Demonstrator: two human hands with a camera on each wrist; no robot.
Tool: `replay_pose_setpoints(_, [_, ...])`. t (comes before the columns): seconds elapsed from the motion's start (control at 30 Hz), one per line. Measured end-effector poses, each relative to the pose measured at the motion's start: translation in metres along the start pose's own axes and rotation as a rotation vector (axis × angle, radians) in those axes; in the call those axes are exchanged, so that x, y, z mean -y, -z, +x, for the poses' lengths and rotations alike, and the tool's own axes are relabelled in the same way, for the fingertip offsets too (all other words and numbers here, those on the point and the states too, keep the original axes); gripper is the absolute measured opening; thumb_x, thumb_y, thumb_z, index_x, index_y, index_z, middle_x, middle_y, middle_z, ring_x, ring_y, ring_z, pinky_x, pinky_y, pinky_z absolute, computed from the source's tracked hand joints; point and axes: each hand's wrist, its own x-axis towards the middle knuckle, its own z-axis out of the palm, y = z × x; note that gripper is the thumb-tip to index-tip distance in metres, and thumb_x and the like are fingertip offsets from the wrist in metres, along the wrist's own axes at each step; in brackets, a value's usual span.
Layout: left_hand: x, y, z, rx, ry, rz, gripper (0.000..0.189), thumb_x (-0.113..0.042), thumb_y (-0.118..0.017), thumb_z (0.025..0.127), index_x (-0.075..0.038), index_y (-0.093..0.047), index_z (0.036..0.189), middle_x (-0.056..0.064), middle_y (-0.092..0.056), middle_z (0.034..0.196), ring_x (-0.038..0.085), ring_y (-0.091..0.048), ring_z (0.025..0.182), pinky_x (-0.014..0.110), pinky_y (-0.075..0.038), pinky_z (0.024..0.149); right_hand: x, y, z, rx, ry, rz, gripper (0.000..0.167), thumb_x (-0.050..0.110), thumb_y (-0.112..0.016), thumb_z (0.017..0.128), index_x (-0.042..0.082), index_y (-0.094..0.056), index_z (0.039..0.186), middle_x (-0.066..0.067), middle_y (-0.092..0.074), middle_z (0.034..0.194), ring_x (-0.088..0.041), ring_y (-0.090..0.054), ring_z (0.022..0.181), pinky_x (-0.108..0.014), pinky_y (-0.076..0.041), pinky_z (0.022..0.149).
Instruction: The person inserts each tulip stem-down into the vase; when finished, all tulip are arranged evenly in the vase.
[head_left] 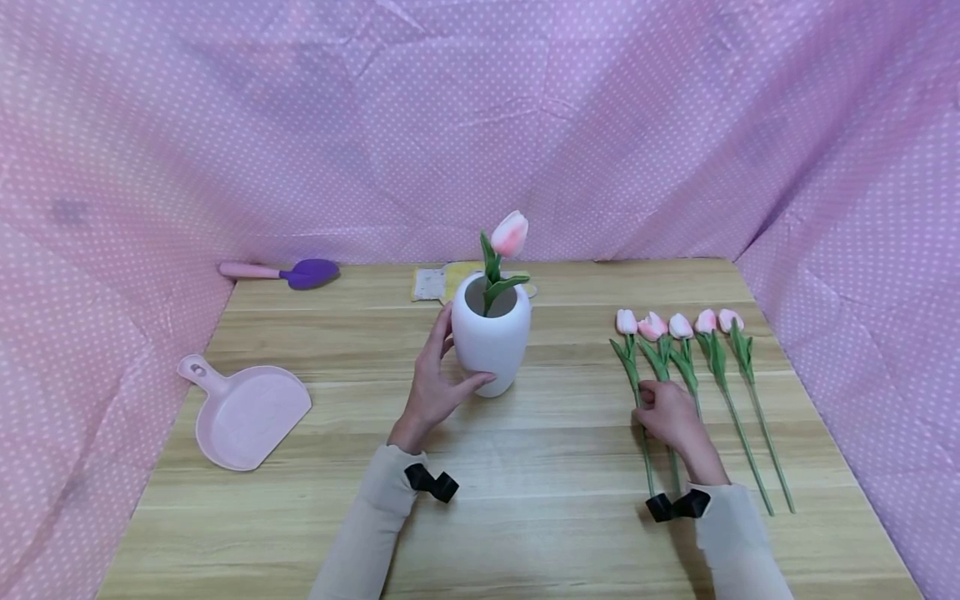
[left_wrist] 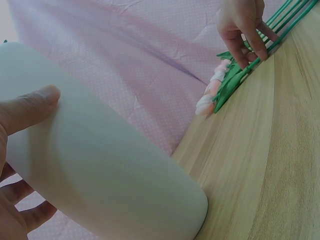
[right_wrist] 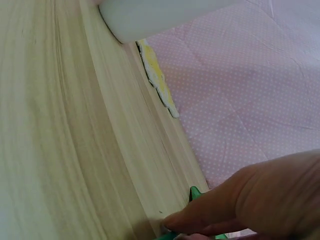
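Note:
A white vase stands upright on the table with one pink-and-white tulip in it. My left hand grips the vase's left side, thumb in front and fingers behind; the left wrist view shows the thumb against the white wall. On the right, several tulips lie in a row, blooms pointing away. My right hand pinches the stem of the leftmost tulip between thumb and fingers. In the right wrist view, that hand covers most of the stem.
A pink dustpan-like scoop lies at the left. A trowel with a purple blade rests at the back left edge. Behind the vase is a flat yellow-and-white item, partly hidden. Pink dotted cloth hangs around the table.

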Motion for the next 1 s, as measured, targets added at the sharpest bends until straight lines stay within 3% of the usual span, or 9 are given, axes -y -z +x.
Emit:
replay_pose_setpoints(0.3, [0.0018,0.0,0.0001,0.0,-0.013,0.002,0.109,0.002,-0.089,0.068,-0.001,-0.025,0.156,0.022,-0.04,0.156,0.042,-0.049,0.135,0.058,-0.046,0.11,-0.0017,-0.0004,-0.001,0.012,-0.02,0.083,0.053,0.001,-0.064,0.083,-0.014,-0.054,0.132,-0.025,-0.066,0.105,-0.03,-0.068,0.091,-0.025,-0.06,0.057])
replay_pose_setpoints(0.6, [0.0031,-0.0001,-0.0001,-0.001,-0.018,-0.007,0.111,0.002,-0.09,0.067,-0.003,-0.025,0.157,0.02,-0.041,0.156,0.041,-0.05,0.135,0.057,-0.047,0.11,-0.007,-0.002,-0.0025,0.018,-0.041,0.206,0.057,-0.001,-0.063,0.084,-0.015,-0.048,0.138,-0.021,-0.064,0.101,-0.012,-0.064,0.074,-0.025,-0.059,0.055])
replay_pose_setpoints(1.0, [0.0019,0.0004,-0.0004,0.001,-0.011,0.003,0.111,0.001,-0.09,0.068,-0.005,-0.024,0.158,0.019,-0.041,0.157,0.041,-0.049,0.136,0.057,-0.046,0.111,-0.0082,0.0031,-0.0062,0.092,-0.073,0.414,0.06,-0.003,-0.063,0.09,-0.016,-0.04,0.143,-0.021,-0.061,0.105,-0.012,-0.064,0.075,-0.029,-0.063,0.061])
